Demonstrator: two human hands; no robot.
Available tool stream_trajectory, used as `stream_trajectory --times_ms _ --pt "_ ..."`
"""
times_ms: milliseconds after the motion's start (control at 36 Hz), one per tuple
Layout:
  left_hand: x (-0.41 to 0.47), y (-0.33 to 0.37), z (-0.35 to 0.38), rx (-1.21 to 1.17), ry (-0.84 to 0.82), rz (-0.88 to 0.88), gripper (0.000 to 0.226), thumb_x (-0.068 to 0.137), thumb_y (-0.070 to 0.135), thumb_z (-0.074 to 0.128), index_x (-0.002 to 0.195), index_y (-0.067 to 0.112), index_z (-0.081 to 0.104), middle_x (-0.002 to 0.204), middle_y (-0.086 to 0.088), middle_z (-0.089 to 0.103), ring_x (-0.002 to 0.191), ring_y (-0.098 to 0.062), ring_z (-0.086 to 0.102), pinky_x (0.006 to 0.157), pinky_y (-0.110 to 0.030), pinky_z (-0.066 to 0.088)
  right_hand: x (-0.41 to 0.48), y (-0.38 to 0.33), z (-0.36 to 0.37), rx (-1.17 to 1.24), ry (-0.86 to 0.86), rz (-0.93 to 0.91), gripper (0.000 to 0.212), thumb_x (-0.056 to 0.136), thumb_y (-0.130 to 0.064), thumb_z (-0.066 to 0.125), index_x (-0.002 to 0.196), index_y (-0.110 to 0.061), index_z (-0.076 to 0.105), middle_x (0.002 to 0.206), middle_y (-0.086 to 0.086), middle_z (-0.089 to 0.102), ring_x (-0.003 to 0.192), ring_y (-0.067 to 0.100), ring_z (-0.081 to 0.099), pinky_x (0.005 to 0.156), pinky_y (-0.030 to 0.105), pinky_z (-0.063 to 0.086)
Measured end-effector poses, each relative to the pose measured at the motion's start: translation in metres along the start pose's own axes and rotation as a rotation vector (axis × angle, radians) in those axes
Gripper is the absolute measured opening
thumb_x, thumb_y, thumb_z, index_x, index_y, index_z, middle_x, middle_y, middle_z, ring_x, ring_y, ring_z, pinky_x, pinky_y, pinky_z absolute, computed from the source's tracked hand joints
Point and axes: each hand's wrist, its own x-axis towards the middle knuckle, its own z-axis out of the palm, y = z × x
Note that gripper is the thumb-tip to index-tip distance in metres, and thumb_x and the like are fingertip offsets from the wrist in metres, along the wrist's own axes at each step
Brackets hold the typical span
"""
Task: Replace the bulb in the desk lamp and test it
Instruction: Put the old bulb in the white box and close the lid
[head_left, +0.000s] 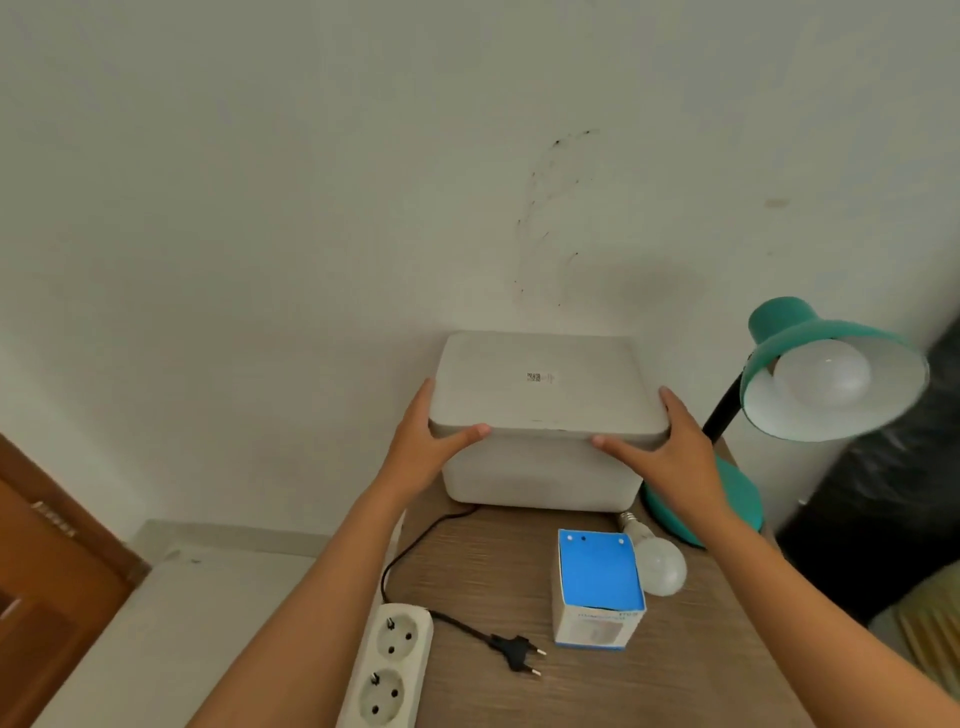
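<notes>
A teal desk lamp (779, 332) stands at the table's back right, its shade tilted toward me with a white bulb (823, 374) screwed inside. A second white bulb (660, 564) lies loose on the table beside a blue and white bulb box (597, 587). The lamp's black plug (517, 652) lies unplugged near a white power strip (389, 670). My left hand (431, 441) grips the left edge of a grey lidded box (545, 395), and my right hand (665, 447) grips its right edge.
The wooden table (675, 675) stands against a white wall. A black cord (415, 545) runs from behind the grey box toward the plug. A brown wooden door (47, 571) is at the lower left, and a dark object (883, 493) stands at the right.
</notes>
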Motion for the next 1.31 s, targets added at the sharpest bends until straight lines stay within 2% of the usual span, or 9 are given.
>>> stream_trajectory --times_ms 83,167,250,389,667,778,917,1111,1306 --pt "0.003 -0.002 0.003 -0.079 0.061 0.002 0.102 0.056 0.061 0.076 0.142 0.028 0.032 0.129 0.016 0.05 0.115 0.006 0.048 0.091 -0.017 0.045 0.001 -0.007 0.0 0.079 0.039 0.001 0.114 0.05 -0.063 0.073 0.144 -0.02 0.026 0.146 0.003 0.038 0.132 0.018 0.036 0.108 0.034 0.032" --pt "0.006 0.006 0.005 -0.145 0.1 0.035 0.08 0.06 0.056 0.076 0.13 0.04 0.04 0.117 0.026 0.05 0.1 0.019 0.05 0.075 -0.005 0.045 0.007 -0.01 0.0 0.178 0.05 0.013 0.111 0.049 -0.061 0.075 0.142 -0.023 0.027 0.142 0.0 0.043 0.125 0.012 0.041 0.102 0.029 0.036" --pt "0.009 0.014 0.003 -0.182 0.074 0.039 0.062 0.062 0.046 0.08 0.113 0.05 0.045 0.112 0.023 0.056 0.097 0.016 0.054 0.072 -0.007 0.046 0.012 -0.01 -0.001 0.232 0.001 0.032 0.113 0.049 -0.057 0.077 0.143 -0.023 0.024 0.141 -0.001 0.043 0.118 0.007 0.041 0.098 0.026 0.037" --pt "0.016 0.017 0.002 -0.23 0.02 0.059 0.073 0.063 0.031 0.085 0.126 0.02 0.05 0.116 0.001 0.061 0.104 -0.006 0.06 0.08 -0.02 0.051 0.016 -0.011 0.001 0.302 -0.001 0.05 0.115 0.047 -0.052 0.078 0.143 -0.022 0.024 0.138 -0.001 0.044 0.117 0.01 0.044 0.099 0.029 0.04" --pt "0.015 0.038 -0.004 -0.236 0.056 0.092 0.071 0.063 0.028 0.078 0.126 0.015 0.049 0.113 0.001 0.059 0.096 0.002 0.059 0.074 -0.014 0.049 0.02 -0.027 -0.004 0.368 -0.001 0.003 0.108 0.054 -0.039 0.081 0.143 -0.021 0.022 0.135 -0.005 0.043 0.12 0.01 0.044 0.101 0.027 0.04" --pt "0.01 0.053 -0.013 -0.237 0.063 0.122 0.071 0.061 0.031 0.079 0.125 0.022 0.048 0.115 0.003 0.058 0.103 -0.005 0.057 0.075 -0.014 0.049 0.017 -0.038 -0.006 0.378 -0.003 -0.024 0.108 0.053 -0.043 0.079 0.143 -0.022 0.022 0.127 -0.011 0.041 0.116 0.005 0.043 0.089 0.013 0.038" --pt "-0.01 0.07 -0.029 -0.215 0.065 0.16 0.061 0.06 0.033 0.081 0.114 0.036 0.05 0.115 0.005 0.059 0.099 0.002 0.059 0.075 -0.012 0.049 -0.001 -0.055 -0.009 0.401 -0.016 -0.046 0.111 0.05 -0.049 0.08 0.142 -0.025 0.023 0.129 -0.007 0.047 0.119 0.013 0.048 0.098 0.031 0.044" --pt "-0.063 0.09 -0.041 -0.174 0.07 0.187 0.07 0.056 0.044 0.084 0.117 0.031 0.052 0.116 0.004 0.061 0.105 -0.008 0.059 0.078 -0.019 0.051 -0.05 -0.079 -0.028 0.41 0.018 -0.123 0.104 0.052 -0.048 0.078 0.14 -0.024 0.027 0.111 -0.019 0.045 0.104 0.003 0.048 0.077 0.007 0.039" --pt "-0.14 0.103 -0.026 -0.186 0.088 0.213 0.057 0.056 0.039 0.081 0.102 0.045 0.049 0.107 0.02 0.057 0.091 0.015 0.057 0.069 -0.007 0.046 -0.124 -0.077 -0.063 0.307 0.064 -0.151 0.088 0.061 -0.042 0.08 0.135 -0.027 0.033 0.117 -0.012 0.045 0.107 0.006 0.045 0.074 0.006 0.04"
